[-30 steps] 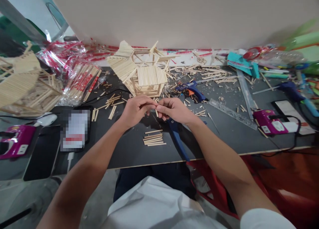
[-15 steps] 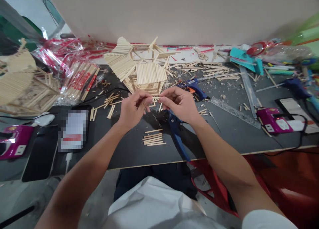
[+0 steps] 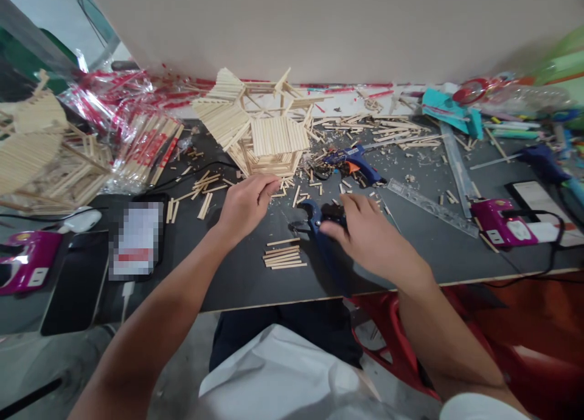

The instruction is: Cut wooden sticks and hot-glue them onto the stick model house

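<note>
The left hand (image 3: 244, 206) is above the dark grey worktop (image 3: 237, 280), fingers curled inward; their tips are partly hidden, so I cannot tell whether its grip is closed on anything. The right hand (image 3: 371, 234) is at the blue and black cutter with a curved head (image 3: 324, 245), thumb and fingers parted about its black part; whether that grip is closed, I cannot tell. The cutter lies just right of a row of short pale wooden sticks (image 3: 283, 257), nearer the person than a slatted pale wooden model (image 3: 280, 137)
</note>
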A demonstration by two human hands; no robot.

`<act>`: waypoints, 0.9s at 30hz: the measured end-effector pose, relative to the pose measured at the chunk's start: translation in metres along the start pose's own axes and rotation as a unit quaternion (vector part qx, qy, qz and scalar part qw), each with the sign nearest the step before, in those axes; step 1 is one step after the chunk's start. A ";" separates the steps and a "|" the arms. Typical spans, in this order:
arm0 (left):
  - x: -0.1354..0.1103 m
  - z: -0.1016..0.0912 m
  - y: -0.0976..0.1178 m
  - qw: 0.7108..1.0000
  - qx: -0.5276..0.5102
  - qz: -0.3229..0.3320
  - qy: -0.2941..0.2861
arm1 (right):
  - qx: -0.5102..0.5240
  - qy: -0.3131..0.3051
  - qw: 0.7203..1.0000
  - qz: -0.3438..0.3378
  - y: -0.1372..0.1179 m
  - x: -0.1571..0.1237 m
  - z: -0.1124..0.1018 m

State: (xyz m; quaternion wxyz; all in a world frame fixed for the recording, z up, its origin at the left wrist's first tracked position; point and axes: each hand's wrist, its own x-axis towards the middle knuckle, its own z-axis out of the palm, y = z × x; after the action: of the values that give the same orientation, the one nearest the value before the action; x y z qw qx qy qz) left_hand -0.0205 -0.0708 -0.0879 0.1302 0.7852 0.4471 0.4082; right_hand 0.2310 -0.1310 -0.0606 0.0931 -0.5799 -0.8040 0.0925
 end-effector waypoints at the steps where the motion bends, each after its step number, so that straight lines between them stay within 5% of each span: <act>1: -0.001 0.001 0.000 1.000 0.008 0.007 0.001 | -0.034 -0.016 0.999 0.002 -0.001 -0.012 0.004; 5: -0.003 0.004 -0.002 0.996 0.064 0.057 0.009 | -0.099 -0.052 0.994 0.006 -0.011 -0.037 0.018; 10: -0.003 0.004 -0.001 0.988 0.119 0.094 0.032 | -0.097 -0.078 0.991 0.046 -0.018 -0.036 0.009; 15: -0.004 0.004 0.004 0.984 0.144 0.096 0.041 | 0.091 -0.038 0.991 0.092 -0.015 -0.036 -0.004; 20: -0.008 0.007 0.014 0.983 0.150 0.097 0.037 | 0.309 -0.022 0.943 0.125 -0.028 -0.028 -0.002; 27: -0.011 0.004 0.029 0.976 0.166 0.136 0.032 | 0.391 0.003 0.912 0.124 -0.050 -0.021 0.008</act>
State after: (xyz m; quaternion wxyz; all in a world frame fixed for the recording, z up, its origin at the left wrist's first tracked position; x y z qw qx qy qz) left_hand -0.0028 -0.0956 -0.0796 -0.0729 0.8358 0.4014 0.3675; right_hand 0.1896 -0.1667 -0.0559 0.3025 -0.5921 -0.6253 0.4085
